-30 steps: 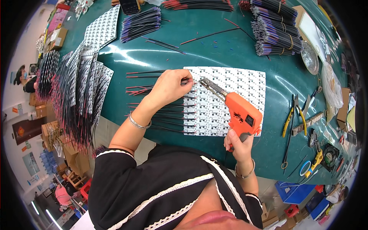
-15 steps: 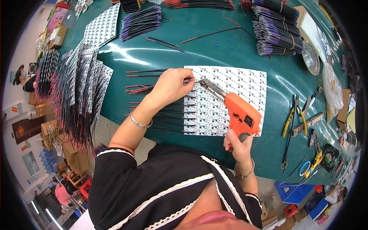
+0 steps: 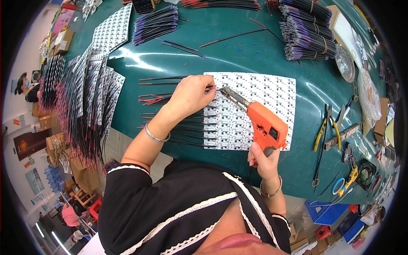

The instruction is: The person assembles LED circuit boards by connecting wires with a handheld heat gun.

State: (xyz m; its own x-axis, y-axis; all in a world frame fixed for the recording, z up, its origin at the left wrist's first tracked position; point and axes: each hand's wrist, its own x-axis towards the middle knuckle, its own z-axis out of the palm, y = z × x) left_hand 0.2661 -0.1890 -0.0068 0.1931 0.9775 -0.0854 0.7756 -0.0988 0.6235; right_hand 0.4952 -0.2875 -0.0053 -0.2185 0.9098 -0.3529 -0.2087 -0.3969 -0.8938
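A white circuit board panel (image 3: 267,91) with rows of small parts lies on the green table. Black wires with red ends (image 3: 182,131) stick out from its left edge. My left hand (image 3: 191,95) is closed in a pinch on a wire (image 3: 209,89) at the panel's upper left edge. My right hand (image 3: 264,161) grips the handle of an orange soldering gun (image 3: 267,125). The gun's metal tip points up and left and meets the panel close to my left fingertips. The exact contact at the tip is too small to make out.
Wired panels (image 3: 91,89) are piled at the left table edge. Bundles of black wire (image 3: 308,32) lie at the far right, another bundle (image 3: 156,24) at the far left. Pliers (image 3: 327,127), a plastic bag (image 3: 368,95) and a small fan (image 3: 366,174) lie on the right.
The orange gun has shifted very slightly left and up, its tip staying near my left fingertips. My left hand keeps its pinch in nearly the same place.
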